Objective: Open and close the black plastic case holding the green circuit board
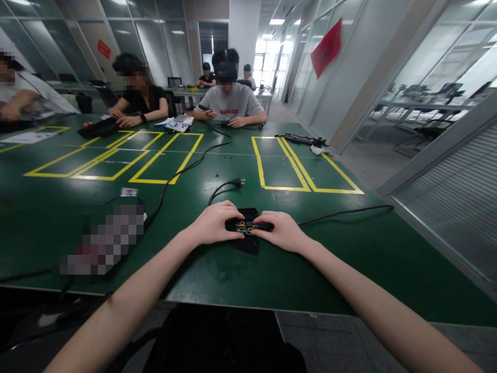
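A small circuit board with yellow-ringed parts and coloured wires sits between my two hands, above the dark green table. My left hand pinches its left end between thumb and fingers. From the other side, my right hand closes its fingers around the black right end. Under the board lie black plastic case pieces, partly covered by my hands. A black cord ending in a plug curves out behind my left hand. Another black cable runs off to the right from beside my right hand.
A pixelated object lies at the left, with a long black cable near it. Yellow tape rectangles mark the table. A dark tool-like item rests at the far right. Several people sit beyond, one in a grey shirt.
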`<state>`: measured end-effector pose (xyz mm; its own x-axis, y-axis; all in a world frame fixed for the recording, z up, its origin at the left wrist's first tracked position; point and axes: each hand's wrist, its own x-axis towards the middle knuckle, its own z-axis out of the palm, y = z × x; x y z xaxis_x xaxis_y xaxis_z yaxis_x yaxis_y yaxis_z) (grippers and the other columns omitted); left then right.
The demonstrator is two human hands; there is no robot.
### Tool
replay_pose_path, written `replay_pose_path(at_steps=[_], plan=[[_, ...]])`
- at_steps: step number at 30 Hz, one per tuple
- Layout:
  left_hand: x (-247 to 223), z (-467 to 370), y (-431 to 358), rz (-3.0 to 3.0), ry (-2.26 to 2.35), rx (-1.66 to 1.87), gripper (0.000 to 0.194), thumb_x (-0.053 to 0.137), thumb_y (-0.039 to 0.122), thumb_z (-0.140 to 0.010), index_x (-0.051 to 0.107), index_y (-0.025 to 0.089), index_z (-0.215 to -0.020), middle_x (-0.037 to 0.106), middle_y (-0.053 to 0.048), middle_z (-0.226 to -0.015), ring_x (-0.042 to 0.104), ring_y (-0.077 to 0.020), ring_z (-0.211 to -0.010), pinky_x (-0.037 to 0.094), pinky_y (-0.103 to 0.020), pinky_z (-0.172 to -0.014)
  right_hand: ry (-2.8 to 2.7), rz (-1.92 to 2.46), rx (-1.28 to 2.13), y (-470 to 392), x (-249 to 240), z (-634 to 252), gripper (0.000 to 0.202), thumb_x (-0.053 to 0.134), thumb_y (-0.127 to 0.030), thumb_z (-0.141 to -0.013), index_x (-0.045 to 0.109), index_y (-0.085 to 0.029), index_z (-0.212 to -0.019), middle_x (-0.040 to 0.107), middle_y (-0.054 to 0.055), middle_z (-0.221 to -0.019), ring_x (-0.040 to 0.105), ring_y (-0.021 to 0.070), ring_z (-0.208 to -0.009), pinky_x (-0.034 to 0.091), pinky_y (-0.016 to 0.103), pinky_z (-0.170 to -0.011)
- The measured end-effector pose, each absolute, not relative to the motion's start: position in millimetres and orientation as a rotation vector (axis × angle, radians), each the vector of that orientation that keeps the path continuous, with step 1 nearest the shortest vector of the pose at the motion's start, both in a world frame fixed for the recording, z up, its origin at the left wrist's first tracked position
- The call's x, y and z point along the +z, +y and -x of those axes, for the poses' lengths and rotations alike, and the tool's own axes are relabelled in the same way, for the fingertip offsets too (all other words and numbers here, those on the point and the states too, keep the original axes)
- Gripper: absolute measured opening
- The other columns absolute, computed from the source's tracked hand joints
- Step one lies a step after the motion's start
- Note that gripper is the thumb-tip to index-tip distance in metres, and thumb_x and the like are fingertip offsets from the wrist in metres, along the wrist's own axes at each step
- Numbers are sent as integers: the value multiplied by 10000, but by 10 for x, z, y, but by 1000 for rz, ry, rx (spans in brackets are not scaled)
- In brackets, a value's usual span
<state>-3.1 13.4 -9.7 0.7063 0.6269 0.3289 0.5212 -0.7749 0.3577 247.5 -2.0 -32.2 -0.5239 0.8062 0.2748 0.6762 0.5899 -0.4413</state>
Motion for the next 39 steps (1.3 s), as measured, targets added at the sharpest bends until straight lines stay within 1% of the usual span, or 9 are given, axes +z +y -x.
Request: replay_pose_path(at_steps=[4, 10, 14, 17, 21, 26, 32, 36, 39], plan=[[-109, 15, 131, -2669, 896, 645, 328, 844, 405, -804, 749, 186, -1029, 745, -80, -1029, 681, -239, -1016, 543, -328, -861, -2350, 1185, 410, -6, -339, -2467, 186, 764, -389, -895, 795, -222, -970, 772, 42, -910, 714, 195, -805, 483, 289, -707], [-152, -74, 80, -2644, 964, 654, 418, 824, 347, -803, 720, 168, -1165, 716, -93, -1070, 656, -257, -1028, 543, -373, -900, -2269, 1173, 545, -2, -325, -2451, 155, 775, -352, -873, 793, -210, -932, 758, 43, -874, 691, 189, -782, 480, 292, -699], [-175, -157, 54, -2613, 1022, 656, 303, 774, 322, -823, 738, 173, -1083, 695, -87, -1037, 635, -261, -1013, 542, -388, -900, -2122, 1164, 771, 15, -298, -2483, 231, 757, -371, -868, 759, -196, -1019, 711, 16, -816, 592, 138, -646, 452, 265, -604], [-186, -176, 49, -2587, 1025, 673, 252, 763, 305, -819, 741, 182, -1038, 691, -75, -1009, 627, -255, -995, 542, -397, -906, -2110, 1107, 776, 11, -265, -2522, 274, 754, -379, -856, 717, -196, -1057, 682, 26, -913, 506, 106, -596, 429, 254, -557], [-210, -179, 44, -2567, 1034, 738, 229, 768, 299, -808, 742, 197, -1011, 676, -79, -1047, 615, -267, -1047, 539, -417, -943, -2202, 997, 678, -3, -237, -2537, 328, 798, -329, -805, 711, -204, -1095, 663, 76, -1121, 551, 121, -689, 470, 266, -612], [-185, -124, 53, -2530, 1073, 825, 288, 758, 331, -815, 709, 215, -1074, 645, -85, -1126, 603, -275, -1117, 544, -419, -960, -2207, 1025, 629, 23, -274, -2513, 260, 755, -319, -840, 729, -199, -1069, 699, 76, -1066, 585, 143, -711, 487, 279, -634], [-109, 86, 133, -2483, 1087, 625, 153, 658, 227, -798, 654, 200, -949, 670, -22, -920, 652, -188, -813, 537, -314, -748, -2201, 1035, 537, -9, -316, -2478, 255, 723, -293, -856, 724, -199, -1093, 691, 78, -1103, 570, 128, -672, 499, 286, -644], [-100, 122, 167, -2434, 1047, 665, 219, 653, 195, -790, 653, 186, -1009, 682, -9, -849, 651, -173, -774, 516, -283, -711, -2190, 1041, 491, -30, -285, -2490, 269, 687, -307, -885, 704, -197, -1130, 674, 84, -1129, 559, 122, -654, 489, 278, -622], [-58, 116, 165, -2434, 1026, 767, 129, 632, 196, -806, 675, 171, -925, 682, -25, -845, 637, -162, -761, 504, -272, -698, -2192, 1102, 408, -9, -224, -2541, 176, 650, -316, -913, 722, -192, -1014, 708, 70, -988, 590, 149, -683, 470, 278, -630]])
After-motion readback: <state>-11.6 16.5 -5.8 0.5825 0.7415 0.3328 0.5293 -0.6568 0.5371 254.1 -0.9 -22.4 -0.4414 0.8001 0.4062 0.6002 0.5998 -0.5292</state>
